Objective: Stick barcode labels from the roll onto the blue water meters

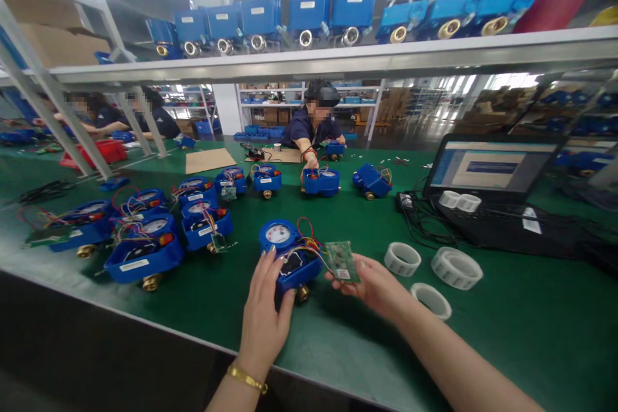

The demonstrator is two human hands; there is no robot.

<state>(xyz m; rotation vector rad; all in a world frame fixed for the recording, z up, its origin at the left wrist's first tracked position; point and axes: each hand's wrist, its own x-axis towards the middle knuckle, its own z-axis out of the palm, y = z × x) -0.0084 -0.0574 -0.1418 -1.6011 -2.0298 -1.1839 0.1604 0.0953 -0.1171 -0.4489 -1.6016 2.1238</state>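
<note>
A blue water meter [309,268] with a round dial, an open housing and a brass fitting sits on the green bench in front of me. My left hand [265,299] holds it from the near left side, fingers over the rim by the dial and thumb near the brass fitting. Between the thumb and fingers of my right hand [374,280] is a green circuit board [342,261], held just right of the meter. Thin coloured wires [309,243] run from the housing to the board. Some fingertips of my right hand are hidden behind the board.
Several similar meters [145,257] stand to the left, wires loose. Rolls of white labels [456,268] lie right of my right forearm, before a laptop [492,174] with cables. Across the bench a co-worker [313,122] reaches to another meter [322,181]. A shelf [309,64] spans overhead.
</note>
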